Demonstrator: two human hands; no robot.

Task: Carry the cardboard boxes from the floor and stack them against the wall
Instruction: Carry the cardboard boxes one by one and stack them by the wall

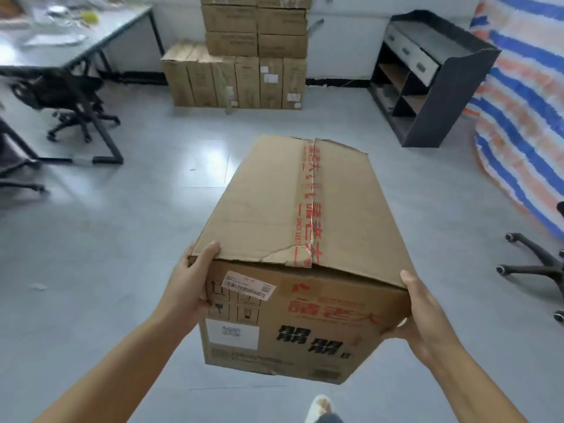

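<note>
Fingers (210,248) of both hands grip cardboard box (302,227) — midair (taped).

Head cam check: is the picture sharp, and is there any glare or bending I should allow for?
Head view: the carried box and both hands are sharp; the desk at top left is blurred; glare patches on the floor; wide-angle bending tilts the cabinet at the edges.

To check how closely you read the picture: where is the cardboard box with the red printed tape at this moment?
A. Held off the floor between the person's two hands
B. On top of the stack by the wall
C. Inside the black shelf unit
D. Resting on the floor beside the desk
A: the left hand and right hand grip opposite ends of the cardboard box, with the grey floor visible beneath it.
</note>
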